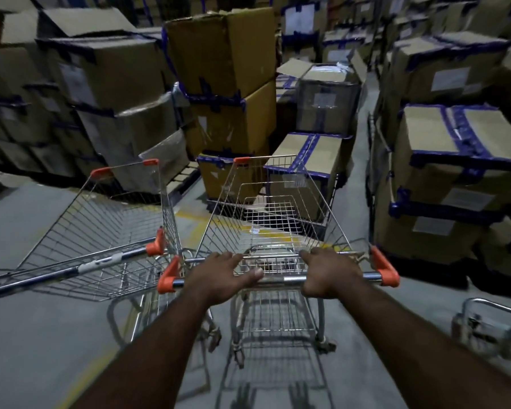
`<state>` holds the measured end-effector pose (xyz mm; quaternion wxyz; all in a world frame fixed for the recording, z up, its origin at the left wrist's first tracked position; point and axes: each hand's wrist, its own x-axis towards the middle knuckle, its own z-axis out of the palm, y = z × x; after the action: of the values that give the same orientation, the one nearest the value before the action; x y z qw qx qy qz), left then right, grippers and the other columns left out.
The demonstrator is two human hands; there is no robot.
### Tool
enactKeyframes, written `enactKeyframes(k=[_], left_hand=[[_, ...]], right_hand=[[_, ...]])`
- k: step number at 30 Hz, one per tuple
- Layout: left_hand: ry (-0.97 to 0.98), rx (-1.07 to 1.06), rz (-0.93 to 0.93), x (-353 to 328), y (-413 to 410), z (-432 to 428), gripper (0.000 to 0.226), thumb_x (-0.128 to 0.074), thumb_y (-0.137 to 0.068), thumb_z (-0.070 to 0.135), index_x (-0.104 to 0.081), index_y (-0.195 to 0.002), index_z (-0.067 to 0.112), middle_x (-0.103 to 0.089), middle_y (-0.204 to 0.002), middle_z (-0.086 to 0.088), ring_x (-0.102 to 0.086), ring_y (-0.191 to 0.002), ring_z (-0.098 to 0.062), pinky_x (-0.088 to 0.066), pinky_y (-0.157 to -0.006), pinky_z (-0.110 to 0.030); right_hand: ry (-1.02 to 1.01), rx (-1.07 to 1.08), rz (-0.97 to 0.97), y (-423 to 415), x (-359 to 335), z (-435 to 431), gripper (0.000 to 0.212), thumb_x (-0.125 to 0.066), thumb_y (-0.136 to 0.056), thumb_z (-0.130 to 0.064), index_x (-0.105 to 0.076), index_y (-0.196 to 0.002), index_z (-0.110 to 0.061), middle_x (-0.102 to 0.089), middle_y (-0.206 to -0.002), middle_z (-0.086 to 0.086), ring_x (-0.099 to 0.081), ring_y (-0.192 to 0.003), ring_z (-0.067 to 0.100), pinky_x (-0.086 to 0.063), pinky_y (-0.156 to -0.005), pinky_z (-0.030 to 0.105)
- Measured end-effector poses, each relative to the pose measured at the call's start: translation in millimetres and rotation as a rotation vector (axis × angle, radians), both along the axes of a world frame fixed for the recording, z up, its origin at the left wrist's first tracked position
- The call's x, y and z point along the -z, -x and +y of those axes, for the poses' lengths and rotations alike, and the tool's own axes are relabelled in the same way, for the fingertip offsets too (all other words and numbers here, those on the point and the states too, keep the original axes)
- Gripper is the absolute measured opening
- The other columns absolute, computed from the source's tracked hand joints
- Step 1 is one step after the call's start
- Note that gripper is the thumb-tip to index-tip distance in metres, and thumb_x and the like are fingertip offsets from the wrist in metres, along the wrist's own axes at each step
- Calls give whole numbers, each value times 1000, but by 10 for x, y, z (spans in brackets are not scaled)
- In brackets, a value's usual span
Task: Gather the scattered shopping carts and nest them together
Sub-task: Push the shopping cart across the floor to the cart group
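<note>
Steel wire and orange plastic fill my feed. The near cart (266, 212) stands dead centre, nose toward 12 o'clock, and both of the person's hands are on its handle bar (281, 280). The right hand (328, 271) is wrapped round the bar toward its 3 o'clock end. The left hand (223, 274) lies across the bar with its fingers reaching forward and fairly straight and the thumb along the tube, so it rests there more than it grips.

The second cart (106, 228) sits just beside the first at 9 o'clock, slewed so that its own handle runs off toward 8 o'clock. The orange corner caps (167, 277) of the two carts look touching or very nearly so. A third cart (490, 326) shows only in part at 4 o'clock.

My worry is alignment. The carts are side by side, not nose to tail, so pushing straight on would probably scrape the baskets along each other or hook the caps instead of nesting them. With only one hand truly closed on the bar, the cart could swing left under that contact. Straight ahead at 12 o'clock the taped cartons (304, 160) stand near the basket's front, and I judge that a hard shove could ram them. Backing up also risks clipping the cart at 4 o'clock.
</note>
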<state>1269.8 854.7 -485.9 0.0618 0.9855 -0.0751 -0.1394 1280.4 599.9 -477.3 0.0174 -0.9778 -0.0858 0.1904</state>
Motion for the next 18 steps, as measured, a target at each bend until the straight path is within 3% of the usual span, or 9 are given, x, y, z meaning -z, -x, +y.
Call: enactKeyframes(k=[3, 5, 9, 11, 13, 15, 18], left_hand=[[-58, 2, -8, -34, 14, -39, 124, 10, -61, 101, -18, -159, 32, -21, -167, -3, -17, -153, -28, -23, -117, -60], [-71, -25, 15, -64, 26, -38, 122, 8, -62, 100, -10, -161, 30, -14, -168, -4, -11, -154, -29, -18, -118, -65], [-78, -2, 28, -92, 188, 66, 103, -14, -80, 92, -4, -161, 30, -9, -169, -7, -9, -155, -32, -17, -119, -64], [-104, 69, 9, -119, 303, 193, 96, -22, -86, 87, -6, -161, 29, -10, -169, -6, -12, -155, -29, -16, -120, -61], [-139, 130, -43, -202, 457, 364, 89, -26, -90, 83, -14, -160, 29, -18, -167, -5, -18, -153, -26, -11, -123, -56], [-133, 141, -92, -339, 662, 583, 82, -33, -93, 76, -23, -158, 27, -25, -165, -4, -19, -152, -24, -8, -124, -53], [-74, 47, -87, -574, 1055, 1038, 84, -48, -93, 69, -19, -160, 27, -12, -169, -2, -14, -153, -25, -26, -121, -48]], right_hand=[[29, -6, -22, 48, -22, 11, 89, -57, -77, -46, -24, -157, -28, -37, -157, 4, -36, -142, 30, -38, -111, 53], [79, 17, -16, 64, -53, 52, 88, -56, -79, -48, -22, -158, -30, -33, -160, 4, -31, -146, 32, -27, -113, 65], [160, 52, -13, 101, -105, 153, 94, -61, -81, -54, -18, -160, -28, -26, -166, 7, -20, -151, 36, -8, -114, 74], [155, 24, 7, 135, -140, 208, 102, -65, -76, -59, -15, -161, -30, -24, -166, 6, -20, -152, 36, -11, -115, 74], [76, -43, 21, 179, -211, 347, 107, -59, -68, -68, -16, -160, -34, -26, -164, 8, -26, -148, 36, -23, -115, 69], [6, -137, -26, 285, -325, 607, 104, -53, -72, -74, -18, -160, -32, -28, -163, 9, -29, -146, 34, -28, -115, 64], [-26, -266, -132, 571, -579, 1189, 87, -52, -89, -68, -21, -160, -28, -25, -165, 7, -28, -149, 29, -26, -117, 57]])
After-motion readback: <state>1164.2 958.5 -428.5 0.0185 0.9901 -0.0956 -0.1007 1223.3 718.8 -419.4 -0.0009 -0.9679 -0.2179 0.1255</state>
